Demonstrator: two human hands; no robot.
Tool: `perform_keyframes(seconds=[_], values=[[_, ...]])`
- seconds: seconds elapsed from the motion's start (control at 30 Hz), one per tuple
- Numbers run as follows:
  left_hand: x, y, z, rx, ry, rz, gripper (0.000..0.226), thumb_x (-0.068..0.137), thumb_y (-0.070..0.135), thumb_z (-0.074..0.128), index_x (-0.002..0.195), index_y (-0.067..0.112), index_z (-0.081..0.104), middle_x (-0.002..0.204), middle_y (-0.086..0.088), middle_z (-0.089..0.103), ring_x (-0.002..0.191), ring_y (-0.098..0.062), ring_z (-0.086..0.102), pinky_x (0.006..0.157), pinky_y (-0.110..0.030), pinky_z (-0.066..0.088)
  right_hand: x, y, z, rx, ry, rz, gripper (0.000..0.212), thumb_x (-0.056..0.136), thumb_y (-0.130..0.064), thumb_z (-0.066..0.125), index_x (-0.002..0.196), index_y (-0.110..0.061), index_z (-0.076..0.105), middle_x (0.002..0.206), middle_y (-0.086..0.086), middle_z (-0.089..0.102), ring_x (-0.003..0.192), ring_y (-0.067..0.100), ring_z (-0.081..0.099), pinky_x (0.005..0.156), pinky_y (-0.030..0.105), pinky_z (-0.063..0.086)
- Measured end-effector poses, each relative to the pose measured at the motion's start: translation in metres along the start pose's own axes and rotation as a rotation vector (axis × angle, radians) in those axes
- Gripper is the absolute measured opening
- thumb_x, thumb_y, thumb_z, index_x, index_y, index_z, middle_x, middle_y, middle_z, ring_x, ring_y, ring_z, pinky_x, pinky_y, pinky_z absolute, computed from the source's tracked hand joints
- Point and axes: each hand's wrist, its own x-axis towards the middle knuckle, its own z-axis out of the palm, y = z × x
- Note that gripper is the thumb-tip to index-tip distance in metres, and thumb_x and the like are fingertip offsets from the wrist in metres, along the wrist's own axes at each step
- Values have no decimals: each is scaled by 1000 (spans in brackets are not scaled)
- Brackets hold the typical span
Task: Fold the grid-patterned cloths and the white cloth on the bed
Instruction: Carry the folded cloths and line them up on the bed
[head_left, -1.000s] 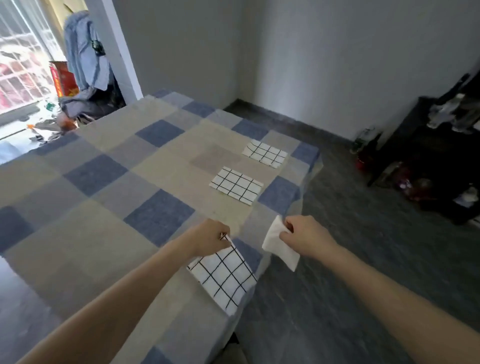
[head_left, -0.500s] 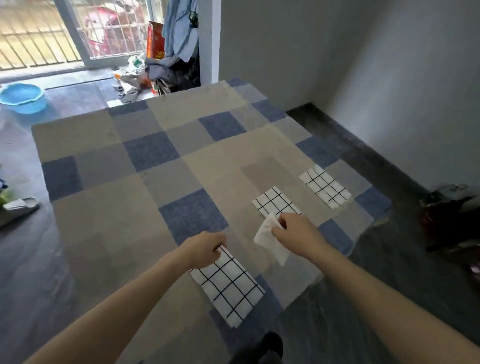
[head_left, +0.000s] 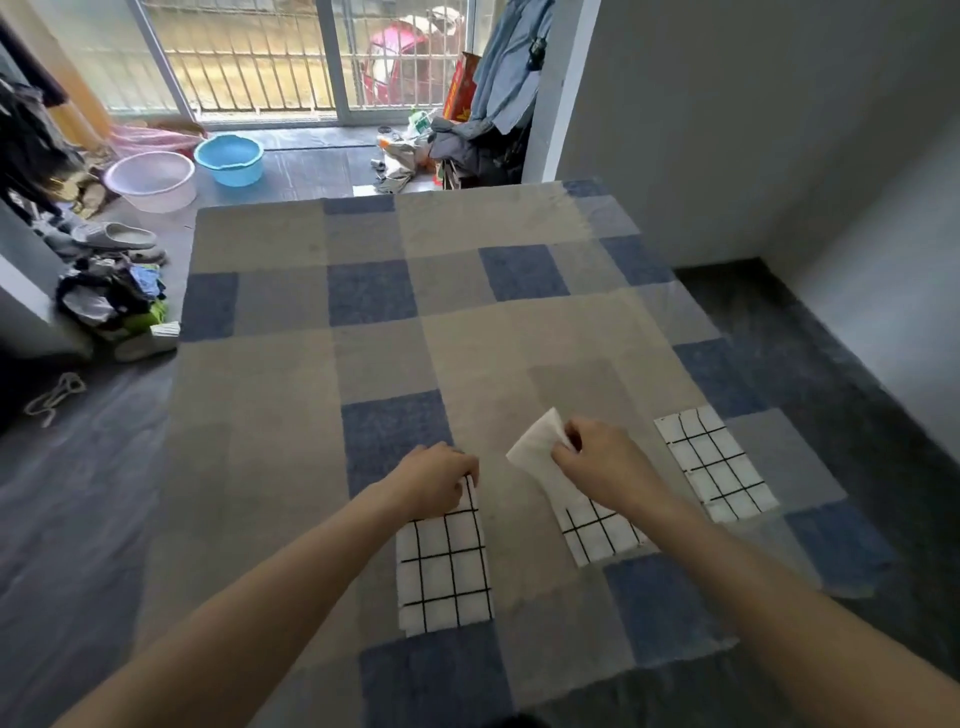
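Basins, slippers and clothes clutter floor beside bed.

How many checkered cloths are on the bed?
3. One lies under the left hand, the near cloth. The middle cloth sits partly hidden beneath the right hand and its white cloth. The far-right cloth lies alone.

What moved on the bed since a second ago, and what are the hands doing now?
The right hand carried the white cloth from beyond the bed's edge to above the middle grid cloth. The view swung too. The left hand still holds the near grid cloth; the far grid cloth lies untouched.
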Motion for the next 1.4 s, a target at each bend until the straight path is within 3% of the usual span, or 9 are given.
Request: perform_keyframes(seconds=[0.13,0.27,0.4,0.53,0.77,0.97,1.13,1.27,1.4], values=[[25,10,-7,48,80,-85,36,89,9,48,121,25,54,128,1,56,119,-20,46,96,-36,36,14,22,-13,13,-16,-49,16,85,-36,54,84,-22,61,78,-2,64,72,19,61,67,39,54],[22,15,9,37,165,-150,57,88,22,58,140,22,35,143,0,37,130,-24,33,108,-39,33,26,42,-19,19,-31,-82,15,86,-37,55,85,-23,60,78,-4,63,71,15,60,66,38,54],[5,11,36,53,63,-132,93,79,52,67,150,29,13,159,0,9,146,-25,6,121,-43,7,40,47,-22,7,-54,-106,17,85,-37,55,74,-23,54,72,-5,60,70,18,58,63,34,48],[-4,0,45,79,8,-198,117,66,68,71,152,32,-1,161,3,-4,148,-23,-11,119,-46,-11,50,41,-22,24,-66,-154,18,84,-35,56,72,-22,53,71,-3,60,70,20,58,61,32,44],[-16,-2,49,74,14,-301,117,64,62,76,152,34,4,159,3,11,145,-23,12,120,-42,7,60,32,-22,11,-108,-212,16,86,-31,57,79,-17,58,76,2,62,74,23,60,67,38,53],[-21,9,55,62,20,-315,113,65,64,74,151,33,9,158,-1,12,145,-27,12,120,-42,8,66,21,-19,-9,-139,-255,24,87,-28,57,66,-23,47,65,-6,51,64,15,51,56,29,38],[-23,6,58,63,15,-316,104,67,67,70,150,33,17,159,0,9,146,-25,9,121,-45,5,67,15,-9,10,-161,-298,20,85,-28,58,68,-20,52,66,-2,56,68,20,56,60,30,41],[-15,15,40,-259,212,-304,84,78,63,64,147,32,26,156,6,14,144,-22,16,118,-44,19,66,16,-6,12,-241,-360,15,85,-29,58,74,-19,56,71,-1,60,66,17,58,55,30,46],[-7,38,5,-603,374,-150,78,77,55,70,143,35,32,144,13,34,133,-7,30,111,-33,32,59,16,-9,-48,-376,-524,10,85,-31,61,79,-24,60,78,-6,64,73,14,61,68,34,51]])
